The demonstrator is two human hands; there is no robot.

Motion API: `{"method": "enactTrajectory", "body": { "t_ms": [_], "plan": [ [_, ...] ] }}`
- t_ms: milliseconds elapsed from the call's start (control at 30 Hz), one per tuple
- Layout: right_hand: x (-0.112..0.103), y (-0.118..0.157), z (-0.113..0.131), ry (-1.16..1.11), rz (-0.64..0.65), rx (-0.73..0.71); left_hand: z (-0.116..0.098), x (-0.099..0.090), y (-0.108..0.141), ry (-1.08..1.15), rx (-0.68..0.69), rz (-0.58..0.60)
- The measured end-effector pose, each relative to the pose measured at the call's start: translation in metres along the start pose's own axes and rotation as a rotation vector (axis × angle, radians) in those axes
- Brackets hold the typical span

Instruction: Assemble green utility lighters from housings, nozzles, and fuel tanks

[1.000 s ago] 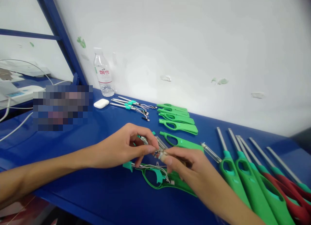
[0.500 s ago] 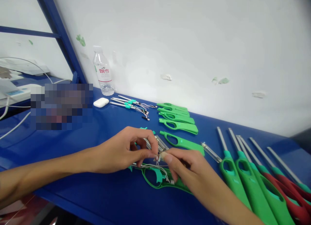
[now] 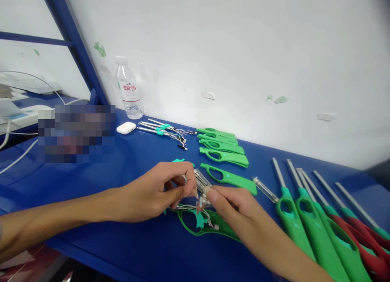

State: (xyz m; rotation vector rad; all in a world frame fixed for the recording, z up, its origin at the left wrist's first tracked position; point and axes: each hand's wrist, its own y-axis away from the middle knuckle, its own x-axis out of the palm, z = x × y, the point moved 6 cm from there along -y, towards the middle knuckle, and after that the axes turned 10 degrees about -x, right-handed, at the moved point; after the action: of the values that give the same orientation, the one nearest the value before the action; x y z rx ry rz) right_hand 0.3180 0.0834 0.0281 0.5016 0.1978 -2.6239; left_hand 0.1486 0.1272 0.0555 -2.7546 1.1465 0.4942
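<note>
My left hand (image 3: 173,188) is closed in a pinch, its fingertips at the end of a thin wire or small part too tiny to name. Between the thumb and fingers of my right hand (image 3: 234,204) is a clear lighter fuel tube with a metal valve end (image 3: 204,200); most of it is hidden by the hand. Just below both hands lies an open green lighter shell half (image 3: 195,232), with a teal trigger (image 3: 199,220) and white wires (image 3: 210,217) in it. Behind my fingers, more clear fuel tubes (image 3: 201,178) lie in a pile.
Several green shell halves (image 3: 225,158) lie in a column towards the wall. Metal lighter rods with wires (image 3: 161,129) rest beside a white earbud case (image 3: 126,128) and a water bottle (image 3: 129,89). Assembled green lighters (image 3: 292,225) and red lighters (image 3: 356,237) lie at right, near one loose tube (image 3: 265,189).
My fingertips have come slightly apart, and the fuel tube's metal end in my right hand now shows between them. The shell half below has stayed in place.
</note>
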Motion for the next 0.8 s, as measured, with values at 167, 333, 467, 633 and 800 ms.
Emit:
{"method": "enactTrajectory", "body": {
  "t_ms": [167, 333, 467, 633, 800],
  "plan": [
    [0.001, 0.000, -0.002, -0.015, 0.003, 0.004, -0.001, 0.004, 0.002, -0.017, 0.076, 0.001],
    [0.004, 0.002, 0.001, -0.037, 0.033, 0.002, -0.007, 0.005, 0.006, -0.089, 0.179, -0.046],
    [0.005, 0.002, 0.006, -0.040, 0.050, -0.010, -0.016, 0.007, 0.011, -0.152, 0.292, -0.067],
    [0.008, 0.000, 0.007, -0.004, 0.052, -0.029, -0.018, 0.009, 0.017, -0.218, 0.407, -0.089],
    [0.010, -0.001, 0.004, -0.010, 0.030, -0.032, -0.016, 0.009, 0.021, -0.307, 0.418, -0.084]
  ]
}}
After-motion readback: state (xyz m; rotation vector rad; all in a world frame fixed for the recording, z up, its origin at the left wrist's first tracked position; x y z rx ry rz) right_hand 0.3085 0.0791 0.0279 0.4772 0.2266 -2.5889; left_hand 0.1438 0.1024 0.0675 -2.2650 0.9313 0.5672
